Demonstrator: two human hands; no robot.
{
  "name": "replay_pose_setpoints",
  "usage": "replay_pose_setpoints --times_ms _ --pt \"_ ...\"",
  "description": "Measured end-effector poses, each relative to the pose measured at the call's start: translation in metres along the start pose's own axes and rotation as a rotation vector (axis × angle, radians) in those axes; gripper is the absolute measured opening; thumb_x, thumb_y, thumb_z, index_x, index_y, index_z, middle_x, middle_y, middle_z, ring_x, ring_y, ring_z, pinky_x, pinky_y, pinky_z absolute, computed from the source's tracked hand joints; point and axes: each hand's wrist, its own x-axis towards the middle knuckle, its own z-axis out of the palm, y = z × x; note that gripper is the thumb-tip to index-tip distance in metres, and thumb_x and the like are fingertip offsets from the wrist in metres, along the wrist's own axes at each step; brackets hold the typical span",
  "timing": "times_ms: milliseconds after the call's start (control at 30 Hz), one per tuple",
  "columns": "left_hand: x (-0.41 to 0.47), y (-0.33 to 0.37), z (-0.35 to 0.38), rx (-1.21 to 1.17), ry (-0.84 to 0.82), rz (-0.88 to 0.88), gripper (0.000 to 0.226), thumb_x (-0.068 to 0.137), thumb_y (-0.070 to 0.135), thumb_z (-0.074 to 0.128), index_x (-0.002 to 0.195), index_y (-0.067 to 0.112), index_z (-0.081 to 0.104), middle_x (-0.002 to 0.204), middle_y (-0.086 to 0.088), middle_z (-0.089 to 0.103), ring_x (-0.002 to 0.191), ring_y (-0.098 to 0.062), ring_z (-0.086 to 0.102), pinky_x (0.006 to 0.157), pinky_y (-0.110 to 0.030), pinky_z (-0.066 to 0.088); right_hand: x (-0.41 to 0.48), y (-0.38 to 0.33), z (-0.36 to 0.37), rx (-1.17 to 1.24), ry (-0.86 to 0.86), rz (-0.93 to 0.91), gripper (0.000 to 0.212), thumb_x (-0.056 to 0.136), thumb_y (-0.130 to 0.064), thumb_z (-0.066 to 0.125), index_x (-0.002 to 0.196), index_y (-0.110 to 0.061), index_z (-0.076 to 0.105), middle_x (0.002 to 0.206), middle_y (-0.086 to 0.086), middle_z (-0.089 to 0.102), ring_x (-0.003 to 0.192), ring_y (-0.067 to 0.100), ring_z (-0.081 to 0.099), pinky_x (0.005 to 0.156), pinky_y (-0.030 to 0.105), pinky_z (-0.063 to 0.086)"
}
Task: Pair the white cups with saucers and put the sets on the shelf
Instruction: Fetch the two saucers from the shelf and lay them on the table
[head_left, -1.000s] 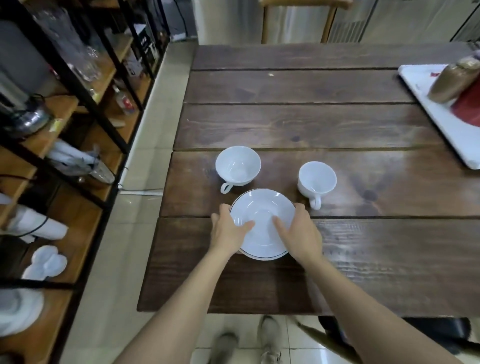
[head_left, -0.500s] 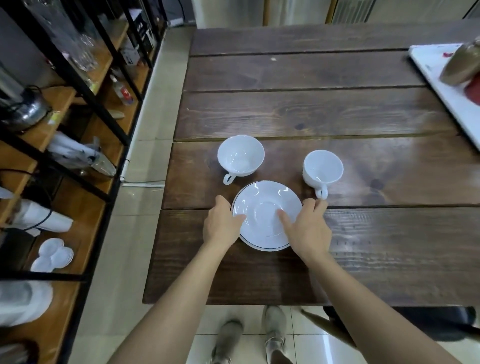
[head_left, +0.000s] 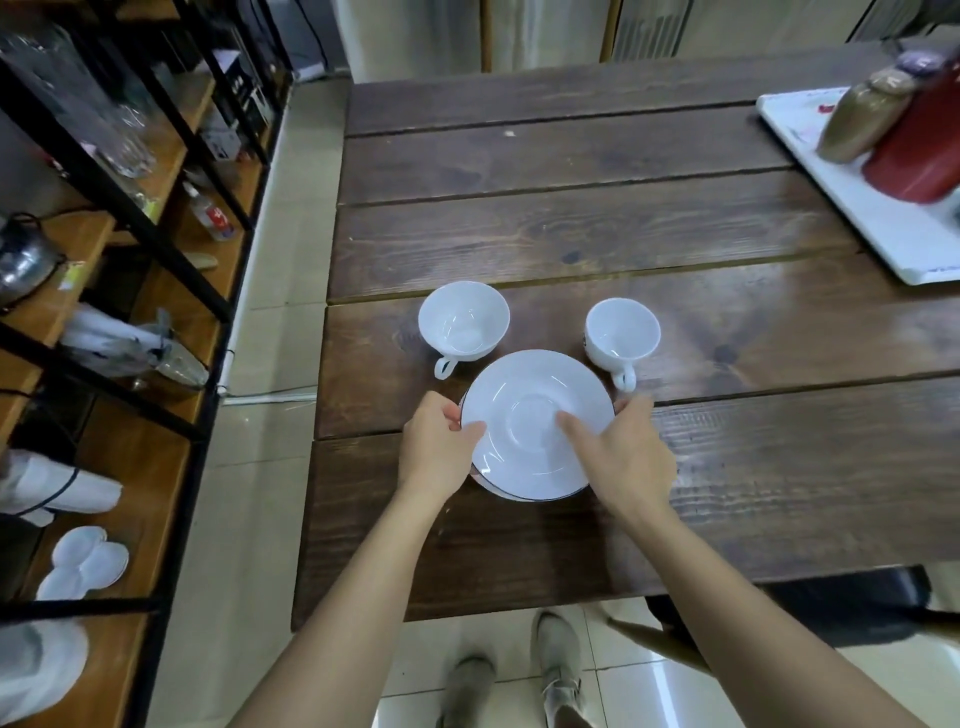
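Observation:
Two empty white cups stand on the dark wooden table (head_left: 571, 234): a wider left cup (head_left: 462, 322) and a right cup (head_left: 622, 330), both with handles pointing toward me. Just in front of them is a white saucer (head_left: 535, 421), held at its edges by both hands. My left hand (head_left: 434, 452) pinches the left rim, thumb on top. My right hand (head_left: 628, 457) grips the right rim, thumb lying across the saucer. The dark-edged rim of a second saucer (head_left: 519, 498) peeks out underneath.
A black-framed wooden shelf (head_left: 156, 467) stands left of the table, holding glassware, a metal pot, white cloths and small white dishes (head_left: 85, 569). A white tray (head_left: 857, 208) with a red bottle (head_left: 919, 150) and a brown bottle (head_left: 857, 119) sits at the far right.
Both hands have tightened on the top saucer's edges and it now sits slightly raised and tilted above the one below. The cups have not moved.

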Motion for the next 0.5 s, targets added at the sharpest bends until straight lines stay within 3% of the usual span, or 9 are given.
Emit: replay_pose_setpoints --times_ms 133,233,333,500 --pt "-0.015 0.037 0.008 -0.125 -0.041 0.102 0.015 0.085 0.012 0.061 0.084 0.015 0.047 0.074 0.0 0.046 0.072 -0.017 0.052 0.072 -0.045 0.059 0.003 0.0 -0.039 0.113 0.082 -0.043 0.049 0.079 -0.047 0.063 0.102 -0.014 0.036 0.099 0.003 0.061 0.092 0.031 0.059 0.08 0.038 0.041" --pt "-0.024 0.065 0.029 -0.173 -0.072 0.192 0.021 0.084 0.012 0.061 0.078 0.02 0.043 0.075 0.0 0.046 0.077 -0.023 0.052 0.075 -0.049 0.056 0.013 0.011 -0.073 0.176 0.155 -0.043 0.053 0.079 -0.043 0.066 0.11 -0.01 0.038 0.095 -0.001 0.052 0.086 0.026 0.051 0.077 0.037 0.038" --pt "-0.031 0.085 0.059 -0.2 -0.118 0.235 0.021 0.084 0.013 0.062 0.08 0.021 0.044 0.079 0.0 0.052 0.085 -0.029 0.059 0.077 -0.048 0.056 0.026 0.032 -0.1 0.182 0.219 -0.03 0.054 0.079 -0.042 0.066 0.113 -0.01 0.039 0.096 -0.003 0.05 0.085 0.023 0.048 0.082 0.038 0.039" --pt "-0.039 0.096 0.116 -0.247 -0.258 0.173 0.021 0.086 0.004 0.061 0.097 0.019 0.051 0.086 0.005 0.056 0.084 -0.015 0.061 0.075 -0.034 0.06 0.052 0.075 -0.129 0.1 0.211 0.064 0.057 0.079 -0.043 0.066 0.114 -0.008 0.039 0.097 0.0 0.053 0.097 0.031 0.057 0.081 0.038 0.038"
